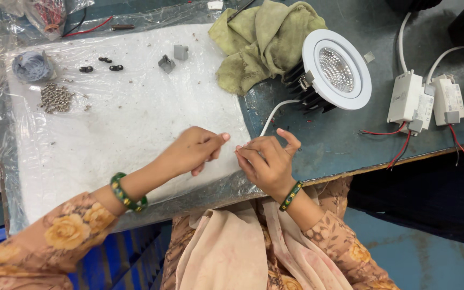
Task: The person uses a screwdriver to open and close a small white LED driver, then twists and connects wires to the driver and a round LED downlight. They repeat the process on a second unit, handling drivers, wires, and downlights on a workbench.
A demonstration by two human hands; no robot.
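You are working at the near edge of the white foam pad (130, 123), both hands close together. Your left hand (191, 150) is curled, thumb and forefinger pinched toward the right; whether anything sits in that pinch is too small to tell. Your right hand (267, 158) is pinching the free end of the white cable (271, 115), the other fingers lifted clear. That cable is running up to the recessed downlight (335, 70), which is lying tilted on its black heat sink beside the green cloth (264, 40). Two white drivers (410, 102) are lying well apart to the right, red leads trailing toward the bench edge. A hard tug on the cable would probably be dragging the lamp across the bench. The loose screws (56, 98) are lying far left, out of harm's way.
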